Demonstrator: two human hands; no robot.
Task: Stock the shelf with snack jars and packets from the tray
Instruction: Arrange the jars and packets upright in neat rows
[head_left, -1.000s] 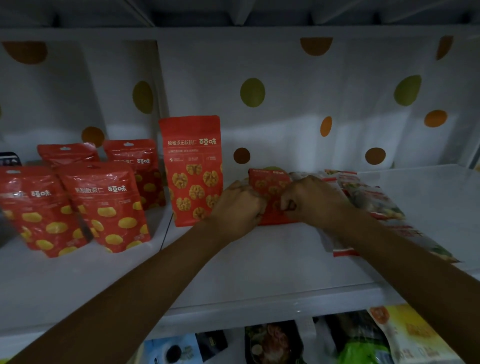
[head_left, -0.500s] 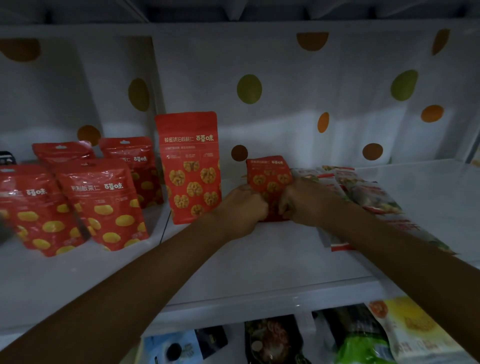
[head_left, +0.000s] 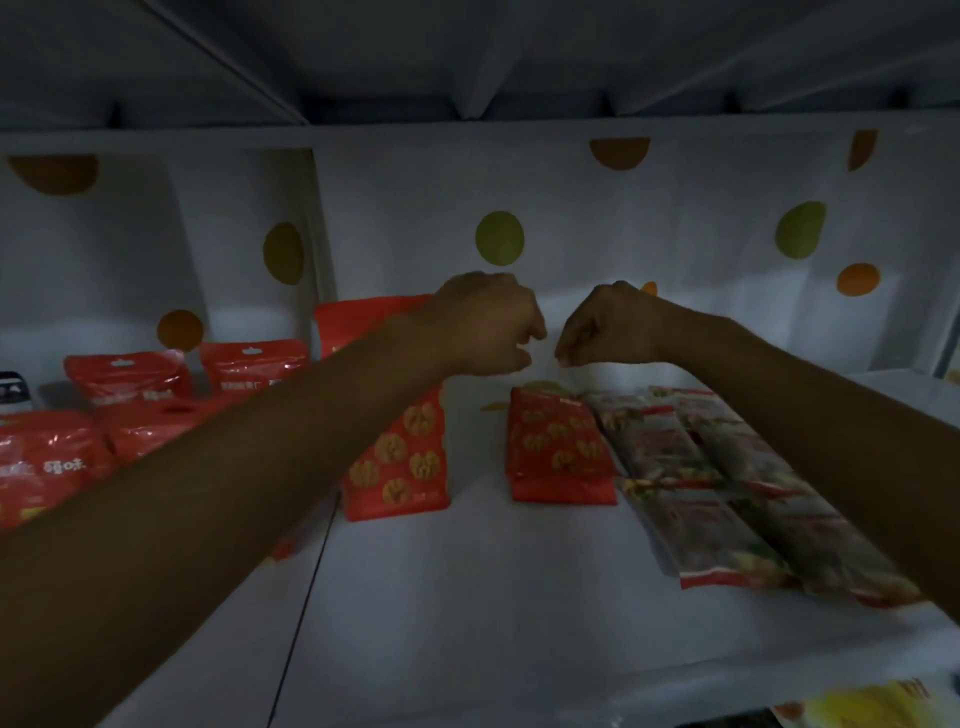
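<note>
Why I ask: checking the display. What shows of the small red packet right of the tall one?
The small red packet is a pouch printed with yellow walnuts, its base folded. It seems to stand on the white shelf, beside flat pale packets at its right. The left hand and right hand hover above, not touching it.

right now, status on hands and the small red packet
Left hand, right hand: curled, empty, in the air. Small red packet on shelf, untouched, beside flat packets. Nothing between hands and packet.
</note>
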